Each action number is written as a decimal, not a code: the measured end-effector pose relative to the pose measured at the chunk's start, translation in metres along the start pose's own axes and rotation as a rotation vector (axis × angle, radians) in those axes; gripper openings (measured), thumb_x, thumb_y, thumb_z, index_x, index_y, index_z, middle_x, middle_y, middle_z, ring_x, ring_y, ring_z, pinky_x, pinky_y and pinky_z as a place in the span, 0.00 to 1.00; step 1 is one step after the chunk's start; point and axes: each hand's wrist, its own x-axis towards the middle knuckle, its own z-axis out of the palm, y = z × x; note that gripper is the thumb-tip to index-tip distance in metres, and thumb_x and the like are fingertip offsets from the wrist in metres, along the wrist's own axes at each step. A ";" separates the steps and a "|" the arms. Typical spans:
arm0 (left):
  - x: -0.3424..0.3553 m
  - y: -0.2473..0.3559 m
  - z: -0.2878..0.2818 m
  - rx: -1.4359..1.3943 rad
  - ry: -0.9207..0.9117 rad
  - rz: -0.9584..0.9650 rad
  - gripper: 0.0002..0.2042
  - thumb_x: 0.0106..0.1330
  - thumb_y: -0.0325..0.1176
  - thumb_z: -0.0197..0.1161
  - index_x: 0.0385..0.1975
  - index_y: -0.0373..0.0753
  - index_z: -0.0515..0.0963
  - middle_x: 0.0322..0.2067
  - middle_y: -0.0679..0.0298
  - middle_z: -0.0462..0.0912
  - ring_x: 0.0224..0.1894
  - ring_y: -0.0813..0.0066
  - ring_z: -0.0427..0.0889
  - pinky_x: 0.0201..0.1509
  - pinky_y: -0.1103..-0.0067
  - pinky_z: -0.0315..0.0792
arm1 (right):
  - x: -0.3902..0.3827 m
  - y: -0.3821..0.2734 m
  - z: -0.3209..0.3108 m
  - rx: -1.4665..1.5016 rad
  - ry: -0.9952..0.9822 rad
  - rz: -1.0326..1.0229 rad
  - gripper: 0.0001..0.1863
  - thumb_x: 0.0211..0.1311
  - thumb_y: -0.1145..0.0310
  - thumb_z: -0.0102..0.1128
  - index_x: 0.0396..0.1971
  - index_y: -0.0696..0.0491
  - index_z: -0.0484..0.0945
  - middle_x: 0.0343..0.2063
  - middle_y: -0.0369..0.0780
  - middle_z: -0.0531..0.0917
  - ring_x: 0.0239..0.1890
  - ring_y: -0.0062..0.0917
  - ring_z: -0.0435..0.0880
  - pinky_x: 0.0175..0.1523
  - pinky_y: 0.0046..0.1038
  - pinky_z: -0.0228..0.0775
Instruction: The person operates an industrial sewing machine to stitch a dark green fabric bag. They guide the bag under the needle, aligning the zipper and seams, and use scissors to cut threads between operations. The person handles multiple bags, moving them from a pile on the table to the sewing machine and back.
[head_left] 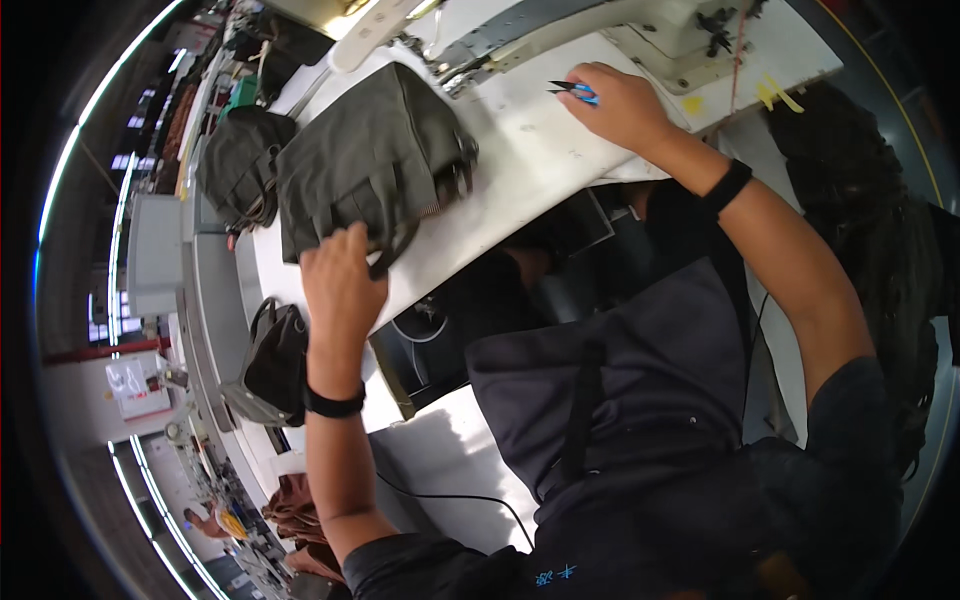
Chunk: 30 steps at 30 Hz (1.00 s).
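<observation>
A dark olive fabric bag (pixel 350 150) with straps lies on the white sewing table (pixel 530 150), left of the machine's needle area. My left hand (pixel 345 275) is closed on the bag's near edge, by a strap loop; the fingertips are partly hidden against the fabric. In my right hand (pixel 620 105) is a small pair of blue-handled thread snips (pixel 577 91), their dark blades pointing left. That hand hovers over the table in front of the sewing machine (pixel 540 30), apart from the bag.
Another olive bag (pixel 240 165) sits beyond the first at the left, and a third dark bag (pixel 270 365) lies lower left. Brown fabric (pixel 300 520) is heaped below it. Dark material (pixel 850 200) hangs at the right. The table's front edge runs close to my body.
</observation>
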 end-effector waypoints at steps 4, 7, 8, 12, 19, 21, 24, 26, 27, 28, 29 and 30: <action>-0.023 0.031 0.013 -0.175 -0.060 -0.053 0.29 0.49 0.35 0.81 0.54 0.39 0.79 0.34 0.62 0.82 0.41 0.60 0.82 0.53 0.66 0.69 | 0.004 0.007 0.004 -0.099 -0.005 -0.019 0.14 0.68 0.58 0.68 0.47 0.50 0.83 0.42 0.39 0.87 0.39 0.35 0.89 0.45 0.35 0.81; -0.016 0.033 -0.002 -0.409 -0.079 -0.026 0.23 0.52 0.36 0.82 0.47 0.39 0.82 0.31 0.64 0.82 0.39 0.61 0.81 0.55 0.67 0.69 | 0.013 0.020 -0.003 -0.311 0.162 -0.182 0.18 0.68 0.59 0.67 0.52 0.52 0.83 0.45 0.42 0.87 0.42 0.38 0.89 0.48 0.35 0.81; -0.013 0.033 -0.006 -0.482 -0.104 -0.023 0.20 0.53 0.35 0.81 0.45 0.39 0.83 0.31 0.64 0.81 0.38 0.62 0.80 0.55 0.68 0.69 | 0.015 0.025 -0.006 -0.396 0.251 -0.268 0.19 0.68 0.60 0.67 0.54 0.53 0.83 0.46 0.43 0.87 0.43 0.39 0.88 0.49 0.35 0.80; -0.019 0.036 -0.018 -0.710 0.009 -0.146 0.11 0.59 0.31 0.78 0.35 0.35 0.83 0.29 0.61 0.79 0.31 0.64 0.80 0.41 0.71 0.74 | -0.004 -0.037 -0.024 0.219 0.085 -0.051 0.17 0.72 0.63 0.65 0.56 0.54 0.82 0.37 0.39 0.87 0.33 0.28 0.86 0.41 0.30 0.78; -0.013 0.050 -0.035 -0.715 0.261 -0.236 0.09 0.60 0.28 0.78 0.32 0.34 0.83 0.29 0.59 0.81 0.29 0.62 0.84 0.35 0.71 0.77 | -0.039 -0.156 -0.008 1.068 -0.696 0.613 0.35 0.75 0.61 0.66 0.74 0.61 0.65 0.26 0.35 0.82 0.21 0.16 0.77 0.26 0.20 0.69; -0.017 0.051 -0.031 -0.645 0.300 -0.204 0.09 0.59 0.30 0.78 0.32 0.36 0.84 0.30 0.61 0.82 0.33 0.61 0.85 0.37 0.68 0.78 | -0.031 -0.165 0.005 1.326 -0.672 0.877 0.33 0.74 0.57 0.66 0.68 0.63 0.69 0.25 0.35 0.82 0.20 0.16 0.76 0.24 0.21 0.65; -0.021 0.070 -0.028 -0.549 0.531 -0.157 0.12 0.57 0.29 0.80 0.38 0.37 0.85 0.36 0.61 0.85 0.38 0.57 0.84 0.42 0.68 0.79 | -0.028 -0.160 0.016 1.489 -0.592 0.922 0.11 0.74 0.58 0.67 0.38 0.43 0.73 0.22 0.29 0.77 0.18 0.13 0.70 0.22 0.17 0.57; -0.053 0.090 -0.016 -0.739 0.429 -0.096 0.17 0.58 0.32 0.79 0.45 0.38 0.84 0.42 0.58 0.85 0.43 0.57 0.85 0.46 0.67 0.80 | -0.021 -0.175 0.007 1.480 -0.598 0.921 0.12 0.74 0.61 0.67 0.34 0.45 0.72 0.22 0.31 0.78 0.18 0.12 0.72 0.21 0.16 0.58; -0.062 0.104 -0.012 -0.867 0.358 -0.036 0.19 0.60 0.34 0.79 0.49 0.38 0.83 0.44 0.57 0.85 0.45 0.58 0.85 0.48 0.68 0.81 | -0.019 -0.178 0.003 1.462 -0.604 0.899 0.12 0.75 0.61 0.65 0.35 0.46 0.72 0.23 0.32 0.78 0.18 0.13 0.72 0.21 0.17 0.58; -0.065 0.117 -0.014 -1.029 0.313 -0.100 0.18 0.65 0.37 0.75 0.52 0.38 0.82 0.44 0.57 0.85 0.43 0.62 0.85 0.46 0.70 0.81 | -0.016 -0.184 -0.001 1.481 -0.629 0.869 0.11 0.76 0.61 0.64 0.35 0.47 0.72 0.23 0.33 0.79 0.18 0.13 0.73 0.21 0.17 0.59; -0.062 0.130 -0.014 -1.200 0.274 -0.158 0.17 0.71 0.39 0.72 0.54 0.38 0.81 0.44 0.58 0.85 0.41 0.66 0.85 0.45 0.73 0.81 | -0.013 -0.189 -0.006 1.493 -0.646 0.841 0.11 0.77 0.61 0.62 0.35 0.48 0.72 0.23 0.34 0.79 0.17 0.14 0.73 0.20 0.18 0.59; -0.058 0.139 -0.001 -1.598 0.163 -0.353 0.18 0.76 0.44 0.65 0.53 0.37 0.80 0.42 0.60 0.85 0.37 0.70 0.84 0.41 0.76 0.79 | -0.011 -0.196 -0.011 1.478 -0.670 0.815 0.11 0.78 0.60 0.61 0.36 0.49 0.73 0.22 0.34 0.80 0.17 0.14 0.73 0.20 0.18 0.60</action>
